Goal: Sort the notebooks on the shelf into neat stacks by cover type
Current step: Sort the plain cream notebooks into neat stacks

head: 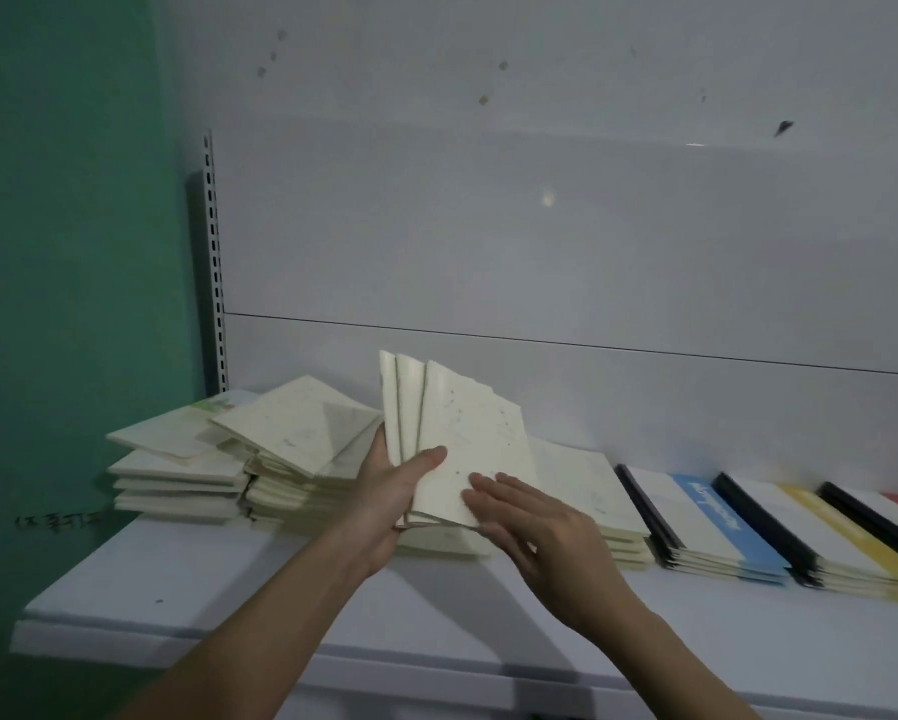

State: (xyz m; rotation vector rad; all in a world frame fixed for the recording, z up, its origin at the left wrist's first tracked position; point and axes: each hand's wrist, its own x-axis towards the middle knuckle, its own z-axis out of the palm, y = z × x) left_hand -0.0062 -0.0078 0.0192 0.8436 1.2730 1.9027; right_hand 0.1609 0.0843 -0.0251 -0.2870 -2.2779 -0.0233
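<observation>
A person stands at a white shelf (187, 579) backed by a pale panel (540, 241), with a green wall (62, 252) to the left. The left hand (389, 491) grips a fanned bunch of cream notebooks (462, 444), held upright above the shelf, thumb pressed across the front cover. The right hand (545, 543) is relaxed with fingers straight, its fingertips resting flat on the lower right of that front cover.

Behind the hands, on the left of the shelf, lie two untidy piles of cream notebooks (280, 454), the top ones skewed at angles. Just right of the hands sits a tidier cream stack (602, 506). Further right lie black-spined notebooks in stacks: one with a blue band (722, 527) on its cover, then one with a yellow band (831, 532), then more cut off by the frame's edge.
</observation>
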